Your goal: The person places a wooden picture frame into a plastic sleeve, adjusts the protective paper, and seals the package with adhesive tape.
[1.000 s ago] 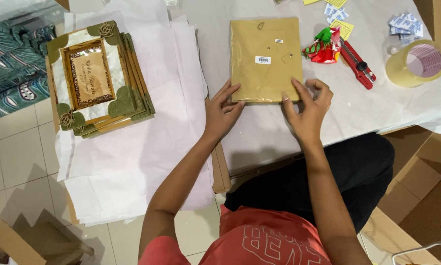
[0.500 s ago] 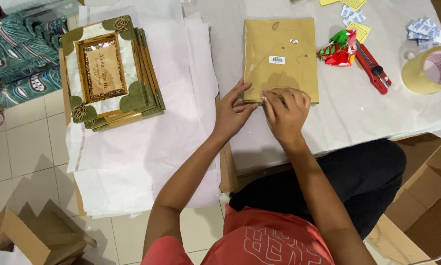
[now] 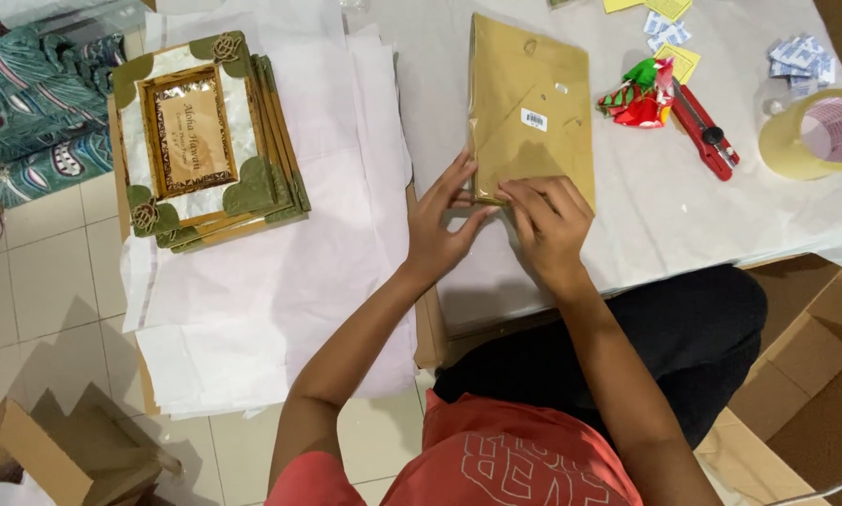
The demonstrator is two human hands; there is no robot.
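Observation:
A flat brown frame back [image 3: 533,112], wrapped in clear plastic and bearing a small white sticker, lies face down on the white-covered table [image 3: 646,234]. My left hand [image 3: 439,230] presses its near left corner with fingers spread. My right hand [image 3: 547,220] lies over the near edge, fingers pinching the plastic there. The two hands almost touch.
A stack of green-cornered picture frames [image 3: 201,141] sits on white tissue sheets [image 3: 280,309] to the left. To the right lie a red box cutter [image 3: 707,131], a red-green wrapper [image 3: 641,94], small packets [image 3: 800,56] and a tape roll [image 3: 819,136]. Cardboard boxes [image 3: 65,450] stand on the floor.
Both hands have slid left along the frame's near edge and come together at its left corner. The camera has drifted, so the frame sits further right in view.

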